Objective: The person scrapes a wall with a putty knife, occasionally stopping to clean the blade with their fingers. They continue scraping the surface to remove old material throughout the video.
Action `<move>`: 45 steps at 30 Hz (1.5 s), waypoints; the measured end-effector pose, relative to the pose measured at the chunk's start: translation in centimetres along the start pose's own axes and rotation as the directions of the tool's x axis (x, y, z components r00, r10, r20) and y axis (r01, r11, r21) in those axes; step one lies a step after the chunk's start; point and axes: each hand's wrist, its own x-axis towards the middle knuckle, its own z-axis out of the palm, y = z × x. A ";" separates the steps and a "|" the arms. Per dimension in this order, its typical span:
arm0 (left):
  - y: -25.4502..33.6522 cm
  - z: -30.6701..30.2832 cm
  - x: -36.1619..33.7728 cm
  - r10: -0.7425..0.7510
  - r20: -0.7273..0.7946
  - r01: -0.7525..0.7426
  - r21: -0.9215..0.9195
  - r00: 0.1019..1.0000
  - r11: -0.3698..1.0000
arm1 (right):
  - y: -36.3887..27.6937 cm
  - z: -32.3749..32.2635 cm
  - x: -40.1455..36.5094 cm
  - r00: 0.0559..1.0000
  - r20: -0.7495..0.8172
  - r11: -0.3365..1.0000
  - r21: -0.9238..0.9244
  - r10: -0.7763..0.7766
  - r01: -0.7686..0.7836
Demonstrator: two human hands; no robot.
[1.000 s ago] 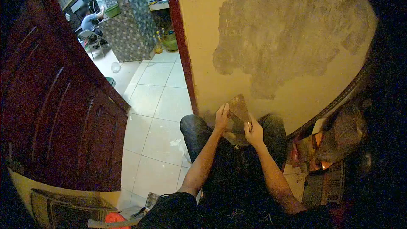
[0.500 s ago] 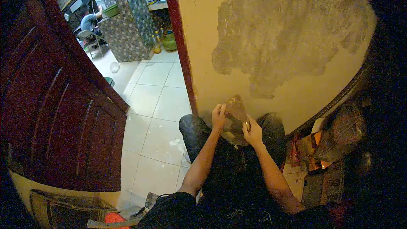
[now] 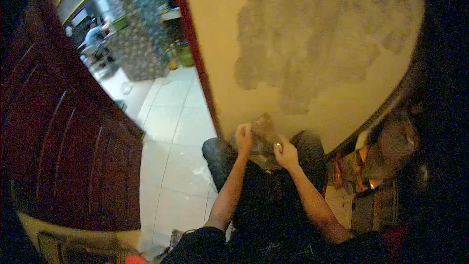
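A putty knife (image 3: 265,127) with a broad, dirty triangular blade is held upright over my lap, close to the wall. My right hand (image 3: 286,154) is closed around its handle, where a small shiny spot shows. Beside the blade's left edge is my left hand (image 3: 244,138), its fingers curled in. Blur hides whether those fingers pinch the edge or anything else. In front of me, the yellow wall (image 3: 215,14) bears a large, rough grey patch (image 3: 312,39) where the paint is gone.
A dark red door (image 3: 73,132) stands at left, beside pale floor tiles (image 3: 171,161) with white flakes. Bags and clutter (image 3: 361,166) lie at right. Through the doorway a seated person (image 3: 95,36) and a green gas cylinder (image 3: 185,55) show.
The view has shifted slightly and blurred. My left hand has moved a little left, its fingers no longer plainly on the blade's edge. My right hand keeps hold of the putty knife.
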 end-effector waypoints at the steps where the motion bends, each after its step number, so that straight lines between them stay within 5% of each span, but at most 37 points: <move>1: -1.0 0.5 0.1 0.104 -0.064 -0.097 0.107 0.993 0.990 | 0.1 -0.3 0.0 1.000 0.017 0.999 -0.035 0.025 -0.024; 6: 0.3 0.1 0.1 0.109 0.096 -0.112 0.034 0.989 0.993 | 0.2 -0.6 -0.1 0.999 0.004 0.995 -0.091 0.053 -0.052; 8: 2.3 -0.1 -0.5 -0.058 0.089 0.058 -0.003 0.994 0.998 | -0.1 -0.6 -0.1 0.998 0.037 0.998 -0.020 0.054 -0.054; 15: 0.0 0.0 -0.3 -0.090 0.132 0.091 0.002 0.987 0.996 | 0.6 -0.2 -0.3 0.999 0.008 0.999 -0.017 0.031 -0.031; 17: -1.4 0.1 -0.1 -0.253 0.196 0.274 -0.086 0.947 0.958 | 0.7 -0.2 -0.3 1.000 -0.003 0.999 -0.032 0.011 -0.011; 20: 0.0 -0.3 -0.4 -0.259 0.304 0.245 0.084 0.917 0.966 | 0.6 -0.3 -0.5 1.000 -0.010 0.998 -0.057 0.018 -0.018; 26: 2.4 0.2 -1.5 -0.072 0.385 0.050 0.068 0.920 0.996 | 1.5 0.3 -0.6 0.999 -0.031 0.998 -0.066 0.021 -0.023; 32: 2.9 0.2 -1.5 -0.266 0.428 0.229 0.135 0.864 0.964 | 0.8 -0.9 -0.5 0.992 0.084 0.995 -0.051 0.090 -0.085; 34: -2.3 0.6 -0.4 -0.149 0.422 0.114 0.108 0.894 0.988 | 2.1 0.2 -0.7 0.997 -0.053 0.996 -0.071 -0.049 0.045; 35: -1.3 0.8 -0.9 0.058 0.402 -0.138 0.171 0.914 0.976 | 2.3 0.1 -0.5 0.999 -0.037 0.997 -0.081 -0.007 0.004; 37: 2.3 0.3 -2.5 0.220 0.460 -0.363 0.250 0.860 0.898 | 2.3 0.7 -1.5 0.994 -0.017 0.992 -0.069 0.108 -0.109; 39: 5.1 1.3 -2.0 -0.175 0.437 0.108 0.173 0.882 0.979 | 2.2 0.2 -0.7 0.988 -0.153 0.998 0.058 -0.008 0.017; 43: 3.7 1.5 -1.7 -0.083 0.448 -0.001 0.185 0.890 0.983 | 1.5 -0.5 -0.1 0.994 -0.104 0.997 0.066 0.043 -0.036; 45: 2.6 1.8 -1.3 -0.148 0.459 0.083 0.159 0.876 0.984 | 1.4 -1.4 0.1 0.986 0.092 0.990 0.003 0.140 -0.141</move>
